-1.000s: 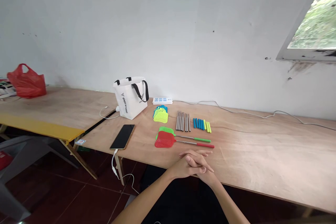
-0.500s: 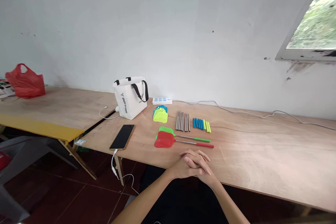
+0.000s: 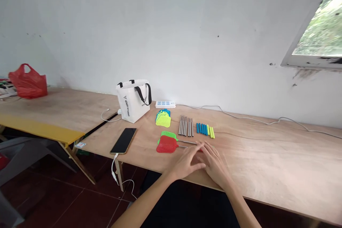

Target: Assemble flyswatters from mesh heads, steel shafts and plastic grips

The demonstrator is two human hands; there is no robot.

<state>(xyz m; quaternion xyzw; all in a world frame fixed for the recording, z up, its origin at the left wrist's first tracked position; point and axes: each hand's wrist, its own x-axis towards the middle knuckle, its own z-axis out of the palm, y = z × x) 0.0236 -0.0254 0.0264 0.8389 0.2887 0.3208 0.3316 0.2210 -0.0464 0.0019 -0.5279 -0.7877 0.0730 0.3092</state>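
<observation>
My left hand (image 3: 187,162) and my right hand (image 3: 213,160) rest near the table's front edge, their fingertips meeting. Both have fingers stretched out and hold nothing. Just beyond them lie a red fly swatter (image 3: 167,144) and a green fly swatter (image 3: 169,135), heads to the left; my hands cover most of their handles. Farther back, several metal tubes (image 3: 186,126) stand side by side in a row, lying flat. To their right are blue grips (image 3: 202,129) and yellow grips (image 3: 211,132). Yellow swatter heads (image 3: 163,119) overlap blue swatter heads (image 3: 166,110) on the left.
A phone (image 3: 123,140) with a white cable lies at the table's left front. Behind it stands a white bag (image 3: 133,103) with black handles. A power strip (image 3: 165,104) sits against the wall, its cord running right. A red plastic bag (image 3: 29,82) is on the left table.
My clasped hands have come apart, with the fingers unlaced and straightened. They have moved slightly forward over the swatter handles. The view has shifted a little.
</observation>
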